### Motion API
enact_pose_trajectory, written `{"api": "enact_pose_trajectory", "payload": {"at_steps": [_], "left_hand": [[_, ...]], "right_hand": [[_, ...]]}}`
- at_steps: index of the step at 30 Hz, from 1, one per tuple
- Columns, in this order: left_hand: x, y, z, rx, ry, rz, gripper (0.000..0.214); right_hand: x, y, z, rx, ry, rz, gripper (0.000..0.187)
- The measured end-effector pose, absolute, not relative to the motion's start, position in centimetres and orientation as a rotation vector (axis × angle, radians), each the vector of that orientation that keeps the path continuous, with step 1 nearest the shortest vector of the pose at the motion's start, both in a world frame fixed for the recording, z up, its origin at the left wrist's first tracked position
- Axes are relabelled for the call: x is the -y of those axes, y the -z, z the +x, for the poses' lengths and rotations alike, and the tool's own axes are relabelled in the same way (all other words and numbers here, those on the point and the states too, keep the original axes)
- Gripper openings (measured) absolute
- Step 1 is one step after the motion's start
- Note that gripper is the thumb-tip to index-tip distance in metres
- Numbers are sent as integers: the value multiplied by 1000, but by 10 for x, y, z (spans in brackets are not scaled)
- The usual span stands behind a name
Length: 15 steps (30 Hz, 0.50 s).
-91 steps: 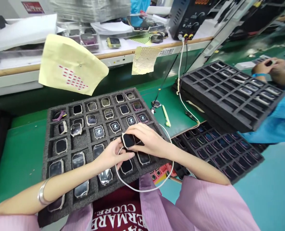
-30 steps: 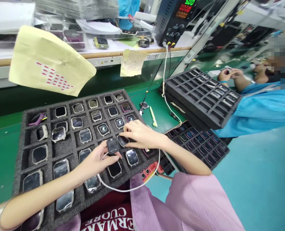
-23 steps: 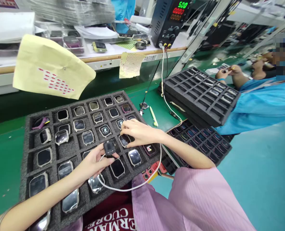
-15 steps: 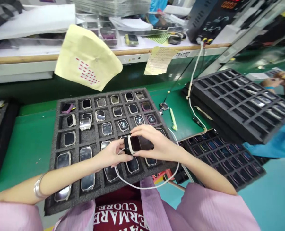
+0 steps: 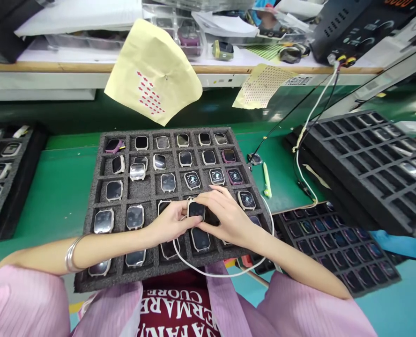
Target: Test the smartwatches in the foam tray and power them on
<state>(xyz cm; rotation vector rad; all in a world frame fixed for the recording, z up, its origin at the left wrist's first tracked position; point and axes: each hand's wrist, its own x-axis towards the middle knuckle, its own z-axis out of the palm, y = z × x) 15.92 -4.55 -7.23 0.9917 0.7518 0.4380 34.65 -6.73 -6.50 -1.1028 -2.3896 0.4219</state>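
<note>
Between my two hands, above the foam tray [image 5: 134, 191], is a smartwatch case [image 5: 196, 210] without a strap, its dark screen turned up towards me. My left hand [image 5: 171, 221] pinches its left side, thumb on the lower screen edge. Fingers of my right hand [image 5: 225, 216] close around its top and right side. A white cable [image 5: 225, 275] loops from beneath my left hand below the tray's near edge and up to the right; its end at the watch is hidden. Several more watch cases lie in the tray's compartments, some showing lit dials, such as the watch case [image 5: 246, 200].
A green pen [image 5: 266, 180] and a small watch part [image 5: 255, 159] on a black wire lie right of the tray. Stacked foam trays [image 5: 366, 173] stand farther right, another tray [image 5: 18, 187] left. Yellow paper [image 5: 155, 70] hangs from the shelf edge [image 5: 70, 68].
My hands have turned the watch so its screen faces up; the black piece seen behind it is now hidden. The view has shifted, and the co-worker's hands at right are mostly out of frame.
</note>
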Motion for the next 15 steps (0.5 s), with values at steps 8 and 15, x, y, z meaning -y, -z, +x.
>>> {"api": "enact_pose_trajectory", "payload": {"at_steps": [8, 15], "left_hand": [[46, 72, 157, -767, -434, 950, 36], [45, 67, 157, -793, -396, 979, 35]], "right_hand": [[69, 69, 346, 2287, -490, -1069, 29], [68, 72, 347, 2266, -480, -989, 33]]}}
